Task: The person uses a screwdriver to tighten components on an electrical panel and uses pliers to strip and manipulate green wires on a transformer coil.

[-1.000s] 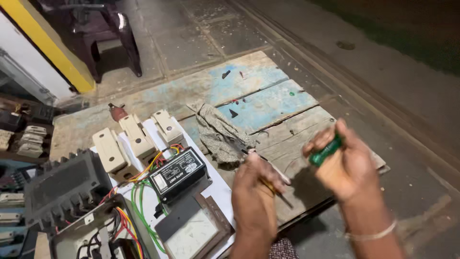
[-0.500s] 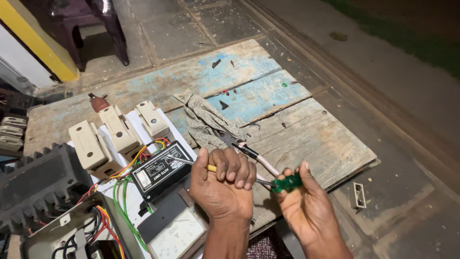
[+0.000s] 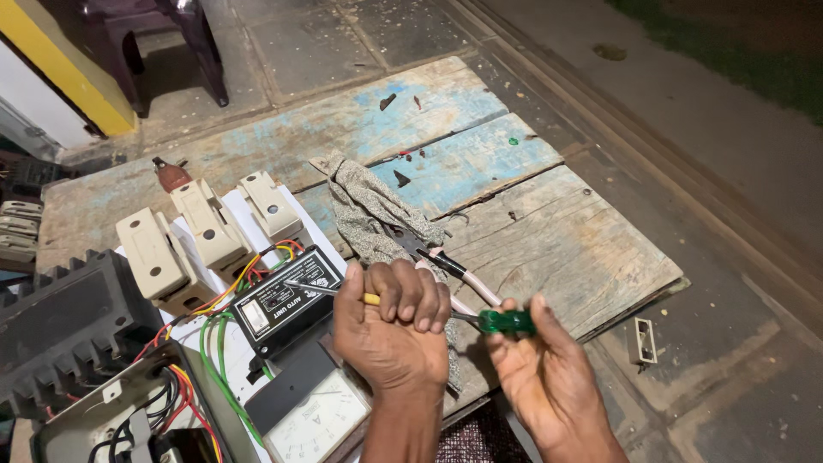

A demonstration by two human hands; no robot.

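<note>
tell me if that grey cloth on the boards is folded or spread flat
Neither: the grey cloth lies crumpled in a long bunch on the wooden boards, partly covering the pliers.

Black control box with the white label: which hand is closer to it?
Left. The left hand is closed on a yellow-handled screwdriver right beside the black control box, its tip over the box. The right hand holds a green-handled tool farther right, over the wooden board.

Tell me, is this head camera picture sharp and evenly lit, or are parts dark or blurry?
Head view: the left hand, right hand and green screwdriver are brightly lit and sharp; the wooden board shows crisp grain; the top right ground falls into darkness; no strong glare, little motion blur.
</note>
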